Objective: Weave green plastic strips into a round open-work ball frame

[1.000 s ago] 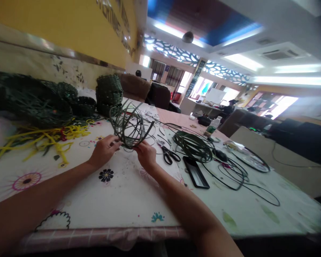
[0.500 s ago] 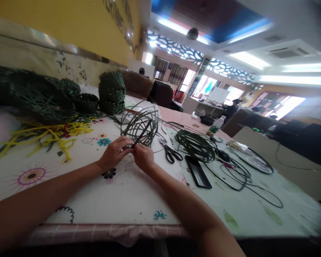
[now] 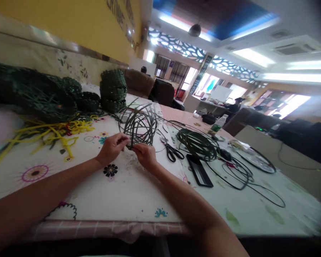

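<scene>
A loose, rounded frame of dark green weaving strips (image 3: pixel 143 123) stands on the flowered tablecloth in front of me, with strip ends sticking up. My right hand (image 3: pixel 146 154) pinches its near lower edge between thumb and fingers. Just to the left, my left hand (image 3: pixel 112 148) has thumb and fingertips drawn together at a green strip on the near side. A small gap separates the two hands. The exact spot under the left fingertips is hard to make out. Black-handled scissors (image 3: pixel 172 151) lie to the right of the frame.
A coil of green strips (image 3: pixel 196 144), a black phone-like tray (image 3: pixel 199 170) and a bottle (image 3: pixel 218 124) are on the right. Finished green baskets (image 3: pixel 113 89) stand at back left, behind yellow strips (image 3: pixel 66 132). A person (image 3: pixel 234 107) sits far off.
My hands have drawn slightly apart, the left one moving away from the right. A strip that slanted up from between them now stands more upright. The view has shifted a little.
</scene>
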Demonstrator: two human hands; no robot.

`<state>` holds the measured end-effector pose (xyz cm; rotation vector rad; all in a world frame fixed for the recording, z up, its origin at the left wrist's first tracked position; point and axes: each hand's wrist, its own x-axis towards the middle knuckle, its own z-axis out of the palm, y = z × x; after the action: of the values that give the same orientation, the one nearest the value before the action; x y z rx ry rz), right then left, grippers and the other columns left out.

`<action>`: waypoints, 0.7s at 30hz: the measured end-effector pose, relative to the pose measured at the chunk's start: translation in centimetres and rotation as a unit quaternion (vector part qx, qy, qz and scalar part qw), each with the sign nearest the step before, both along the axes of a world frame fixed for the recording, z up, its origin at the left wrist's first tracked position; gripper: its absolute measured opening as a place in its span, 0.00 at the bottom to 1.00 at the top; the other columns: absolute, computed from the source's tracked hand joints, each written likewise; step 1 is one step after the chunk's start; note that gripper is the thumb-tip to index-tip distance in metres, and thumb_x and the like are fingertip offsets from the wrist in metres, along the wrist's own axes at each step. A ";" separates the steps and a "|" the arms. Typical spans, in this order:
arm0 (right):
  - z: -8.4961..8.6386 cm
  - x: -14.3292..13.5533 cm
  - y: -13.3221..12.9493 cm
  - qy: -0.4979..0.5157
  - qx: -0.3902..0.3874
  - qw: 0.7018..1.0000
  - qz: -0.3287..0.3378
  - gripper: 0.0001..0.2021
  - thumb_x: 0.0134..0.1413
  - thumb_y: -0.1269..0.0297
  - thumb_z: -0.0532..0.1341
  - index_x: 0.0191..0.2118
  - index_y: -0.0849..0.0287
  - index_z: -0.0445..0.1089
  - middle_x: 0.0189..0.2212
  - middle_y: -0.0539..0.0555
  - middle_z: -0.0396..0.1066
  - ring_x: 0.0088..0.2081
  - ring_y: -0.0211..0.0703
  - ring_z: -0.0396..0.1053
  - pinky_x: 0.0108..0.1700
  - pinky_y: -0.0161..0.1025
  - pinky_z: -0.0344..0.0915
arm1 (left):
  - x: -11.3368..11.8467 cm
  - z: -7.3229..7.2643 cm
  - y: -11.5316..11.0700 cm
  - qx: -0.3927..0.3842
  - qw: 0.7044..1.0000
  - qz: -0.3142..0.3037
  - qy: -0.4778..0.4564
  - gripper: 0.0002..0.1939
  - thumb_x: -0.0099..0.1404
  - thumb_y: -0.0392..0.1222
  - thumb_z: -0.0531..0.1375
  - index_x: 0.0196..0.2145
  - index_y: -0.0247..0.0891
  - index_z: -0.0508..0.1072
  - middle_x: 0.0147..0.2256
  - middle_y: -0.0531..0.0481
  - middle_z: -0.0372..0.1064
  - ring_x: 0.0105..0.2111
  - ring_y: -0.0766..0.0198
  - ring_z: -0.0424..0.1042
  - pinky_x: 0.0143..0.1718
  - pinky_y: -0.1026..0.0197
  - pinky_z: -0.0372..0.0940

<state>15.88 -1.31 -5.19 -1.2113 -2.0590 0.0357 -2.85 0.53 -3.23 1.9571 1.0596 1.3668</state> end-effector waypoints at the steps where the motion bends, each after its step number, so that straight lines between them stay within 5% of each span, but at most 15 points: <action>1: 0.0 0.3 0.2 0.018 -0.001 1.000 0.002 0.07 0.61 0.65 0.62 0.35 0.56 0.78 0.30 0.51 0.77 0.33 0.39 0.73 0.36 0.32 0.60 | -0.2 0.0 0.2 -0.004 1.000 0.021 -0.013 0.12 0.64 0.49 0.59 0.35 0.37 0.72 0.26 0.54 0.69 0.22 0.68 0.67 0.25 0.65 0.61; 4: 0.1 1.0 0.7 0.077 -0.002 0.997 0.005 0.06 0.59 0.65 0.63 0.34 0.56 0.79 0.30 0.52 0.78 0.34 0.41 0.74 0.37 0.32 0.63 | -0.8 -0.4 0.9 -0.016 0.997 0.077 -0.022 0.14 0.64 0.50 0.59 0.39 0.36 0.74 0.32 0.49 0.73 0.28 0.65 0.71 0.26 0.64 0.64; 8: 0.1 1.4 1.1 0.110 -0.011 0.994 0.013 0.06 0.58 0.65 0.63 0.33 0.56 0.79 0.30 0.51 0.78 0.32 0.41 0.74 0.36 0.32 0.64 | -0.6 -0.9 1.3 -0.024 0.998 0.059 0.006 0.16 0.62 0.50 0.59 0.39 0.36 0.77 0.39 0.45 0.73 0.34 0.61 0.72 0.28 0.63 0.67; 16: 0.2 0.7 0.7 0.079 -0.044 0.995 0.030 0.08 0.59 0.64 0.62 0.30 0.58 0.78 0.25 0.50 0.75 0.28 0.37 0.69 0.33 0.31 0.59 | 0.8 -1.1 0.3 -0.123 0.989 0.024 -0.080 0.18 0.56 0.52 0.64 0.37 0.34 0.73 0.31 0.49 0.72 0.27 0.64 0.68 0.24 0.64 0.65; 21: 0.0 0.4 0.3 0.055 -0.065 0.996 0.030 0.10 0.59 0.64 0.62 0.28 0.58 0.77 0.25 0.49 0.74 0.28 0.36 0.67 0.32 0.31 0.56 | 0.6 -1.3 -0.2 0.001 0.997 0.074 -0.017 0.10 0.60 0.47 0.63 0.33 0.37 0.72 0.30 0.50 0.72 0.30 0.63 0.70 0.33 0.62 0.66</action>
<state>16.28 -1.01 -5.16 -1.1980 -2.0217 0.2615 -2.25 0.34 -4.49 1.8821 1.2062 1.4747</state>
